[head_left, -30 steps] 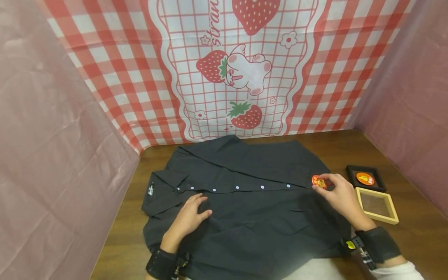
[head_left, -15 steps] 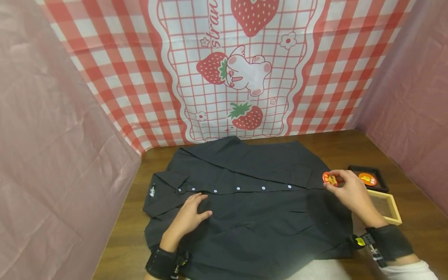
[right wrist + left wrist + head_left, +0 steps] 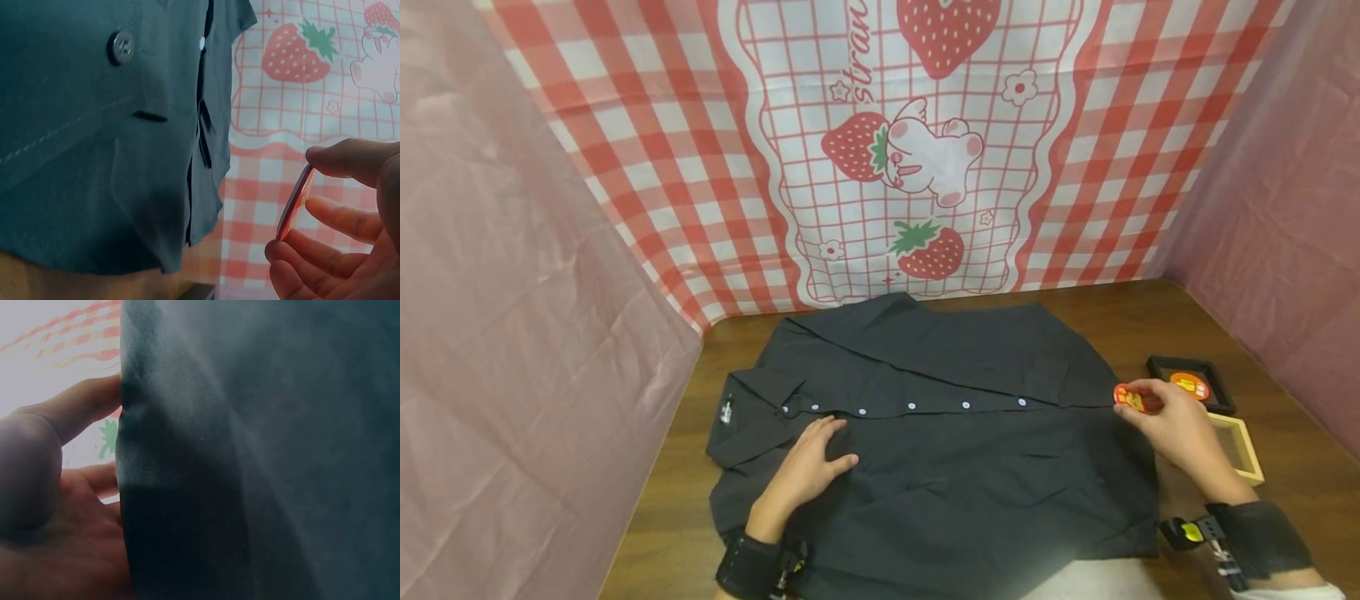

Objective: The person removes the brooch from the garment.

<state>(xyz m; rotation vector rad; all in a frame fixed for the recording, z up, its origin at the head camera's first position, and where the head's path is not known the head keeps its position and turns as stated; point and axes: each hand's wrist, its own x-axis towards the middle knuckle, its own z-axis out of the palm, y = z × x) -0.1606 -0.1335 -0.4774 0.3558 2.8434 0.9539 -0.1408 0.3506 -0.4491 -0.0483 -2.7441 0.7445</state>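
A dark button-up shirt (image 3: 955, 467) lies spread out with its collar at the left and its row of white buttons across the middle. My left hand (image 3: 810, 457) rests on it near the upper buttons, fingers relaxed and thumb spread; in the left wrist view, dark cloth (image 3: 262, 450) covers part of that hand. Between thumb and fingers, my right hand (image 3: 1180, 425) pinches a round red-and-yellow badge (image 3: 1127, 398) at the shirt's right hem. The right wrist view shows the badge (image 3: 295, 203) edge-on, held away from the cloth.
To the right on the wooden table (image 3: 1311, 467) lies a black frame (image 3: 1223, 400) with an orange round badge (image 3: 1190, 385) in it. A pale yellow frame (image 3: 1251, 454) sits just in front, partly behind my right hand. A checked strawberry cloth (image 3: 1075, 208) hangs behind.
My right hand has moved right with the badge, from over the shirt's lower front to its hem, and now overlaps more of the yellow frame. My left hand stays in place.
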